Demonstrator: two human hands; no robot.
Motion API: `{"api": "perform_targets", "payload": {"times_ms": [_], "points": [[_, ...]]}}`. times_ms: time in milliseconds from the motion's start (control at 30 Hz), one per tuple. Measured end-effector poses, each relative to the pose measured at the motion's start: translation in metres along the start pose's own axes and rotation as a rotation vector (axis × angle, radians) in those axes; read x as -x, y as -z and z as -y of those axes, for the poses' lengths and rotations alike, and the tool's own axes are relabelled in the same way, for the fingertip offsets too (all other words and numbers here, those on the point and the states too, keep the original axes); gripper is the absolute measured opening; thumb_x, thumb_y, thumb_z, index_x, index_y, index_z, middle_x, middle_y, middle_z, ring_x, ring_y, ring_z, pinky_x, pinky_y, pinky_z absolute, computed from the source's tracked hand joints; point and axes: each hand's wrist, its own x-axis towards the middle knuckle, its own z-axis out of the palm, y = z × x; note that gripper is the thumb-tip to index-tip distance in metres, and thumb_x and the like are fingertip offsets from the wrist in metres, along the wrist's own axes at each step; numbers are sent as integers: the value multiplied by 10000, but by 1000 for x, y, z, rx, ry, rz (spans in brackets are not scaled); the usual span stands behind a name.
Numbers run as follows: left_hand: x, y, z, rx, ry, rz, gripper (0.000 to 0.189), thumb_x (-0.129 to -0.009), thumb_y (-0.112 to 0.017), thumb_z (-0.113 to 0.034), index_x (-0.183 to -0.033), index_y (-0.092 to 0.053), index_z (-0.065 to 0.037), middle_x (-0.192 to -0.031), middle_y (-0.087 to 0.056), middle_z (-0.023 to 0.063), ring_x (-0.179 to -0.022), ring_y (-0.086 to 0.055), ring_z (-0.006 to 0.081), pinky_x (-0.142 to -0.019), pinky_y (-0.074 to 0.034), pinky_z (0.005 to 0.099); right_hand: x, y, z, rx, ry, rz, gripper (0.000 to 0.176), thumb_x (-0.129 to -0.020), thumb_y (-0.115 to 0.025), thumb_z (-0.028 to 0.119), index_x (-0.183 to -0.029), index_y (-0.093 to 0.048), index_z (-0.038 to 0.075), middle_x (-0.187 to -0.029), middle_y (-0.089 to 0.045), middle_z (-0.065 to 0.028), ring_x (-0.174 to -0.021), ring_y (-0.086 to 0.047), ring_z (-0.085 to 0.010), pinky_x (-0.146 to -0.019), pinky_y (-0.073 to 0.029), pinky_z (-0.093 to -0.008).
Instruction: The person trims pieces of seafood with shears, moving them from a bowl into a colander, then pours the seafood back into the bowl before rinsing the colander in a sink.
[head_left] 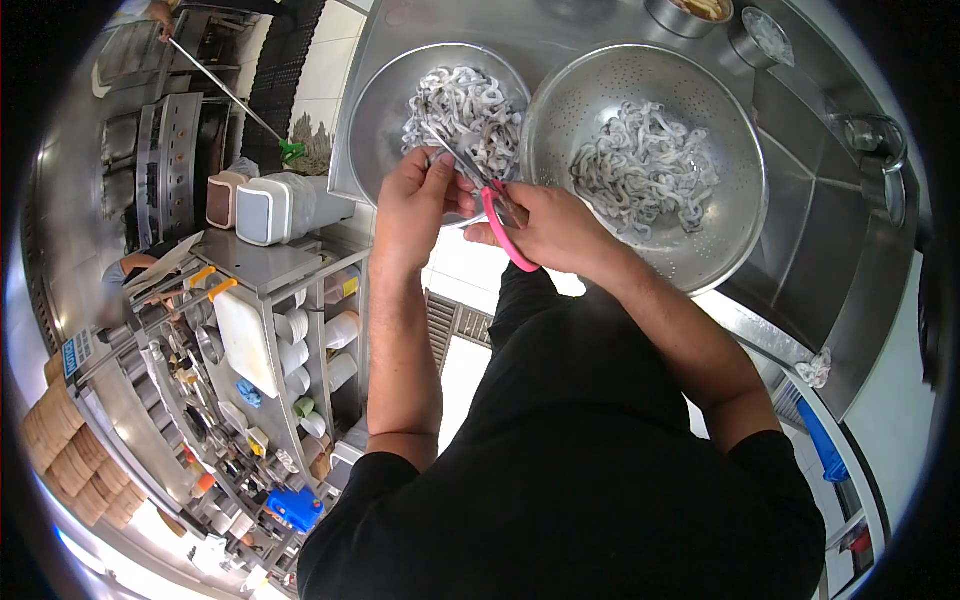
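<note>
Right hand (pixel 548 228) clamped on pink scissors (pixel 500 222), blades over bowl (pixel 372 105). Left hand (pixel 412 205) pinches strip (pixel 440 158) at blades. Colander (pixel 742 205) touching bowl, right side; pale strips in both.

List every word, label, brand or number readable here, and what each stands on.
No text reads clearly.
Blue-and-white sign on the left rack: lettering too small and blurred.
Yellow label on a shelf container: blurred.
Pink-handled scissors in the right hand, pale strip pinched by the left hand: no marking visible.
Steel bowl and colander: no print visible.
</note>
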Motion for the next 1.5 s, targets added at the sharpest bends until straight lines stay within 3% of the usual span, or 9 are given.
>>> {"api": "perform_targets", "payload": {"times_ms": [533, 633, 733, 833, 933, 1033, 1133, 1233, 1500], "points": [[-11, 25, 3, 50, 23, 29, 182, -1100, -527, -152, -1081, -610, 10, -828, -687, 81, -649, -656, 158, -625, -579, 306, -10, 6, 7, -63, -34, 98, 829, -778, -716, 815, -783, -699, -14, -684, -666, -164, -691, -700, -346, -691, -536, -434], [-12, 30, 1, 22, 30, 65, 171, -1099, -521, -142, -1068, -608, 3, -820, -680, 71, -656, -647, 152, -633, -559, 300, -15, 0, 2, -43, -8, 78, 621, -871, -789, 612, -850, -713, -4, -602, -569, -40, -587, -556, -154, -584, -441, -343], [-10, 35, -3, -29, 53, 116, 160, -1095, -524, -140, -1048, -610, -14, -816, -671, 59, -660, -632, 144, -641, -533, 288, -22, 0, 2, -115, -102, 150, 849, -802, -687, 822, -911, -721, -19, -824, -721, -194, -856, -734, -356, -812, -546, -434], [-7, 35, -7, -44, 100, 157, 152, -1088, -531, -147, -1028, -612, -33, -813, -659, 47, -653, -610, 133, -636, -507, 275, -30, 3, 2, -117, -106, 224, 873, -801, -669, 839, -974, -729, -15, -904, -739, -212, -942, -734, -376, -870, -540, -438], [-8, 38, -6, -2, 121, 179, 153, -1085, -529, -165, -1021, -614, -54, -802, -635, 26, -641, -573, 116, -614, -469, 260, -34, -5, -4, -201, -68, 200, 877, -793, -669, 851, -909, -721, -16, -825, -719, -187, -858, -726, -345, -824, -537, -428], [-12, 43, 0, 39, 126, 191, 156, -1090, -520, -187, -1032, -613, -76, -788, -609, 0, -639, -539, 100, -593, -424, 248, -36, -7, -7, -193, -103, 236, 700, -910, -704, 689, -1001, -762, -2, -697, -614, -22, -700, -563, -119, -673, -465, -314], [-13, 44, 2, 64, 132, 199, 147, -1086, -518, -178, -1032, -606, -74, -777, -599, -2, -627, -528, 99, -579, -407, 248, -37, -11, -12, -219, -91, 183, 839, -790, -696, 836, -745, -672, -2, -656, -630, -94, -669, -647, -256, -701, -508, -395], [-14, 44, 2, 68, 132, 187, 141, -1081, -518, -172, -1032, -603, -70, -768, -594, 0, -614, -519, 99, -571, -397, 248, -36, -6, -7, -190, -141, 219, 674, -885, -752, 665, -982, -771, -2, -702, -616, -15, -705, -550, -110, -668, -456, -317], [-20, 49, 5, 59, 141, 161, 138, -1041, -505, -131, -1070, -610, -46, -760, -601, 22, -599, -521, 116, -560, -422, 267, -41, -2, -1, -152, -131, 229, 737, -849, -741, 727, -879, -753, -9, -681, -590, -3, -664, -525, -118, -636, -431, -320]]}}
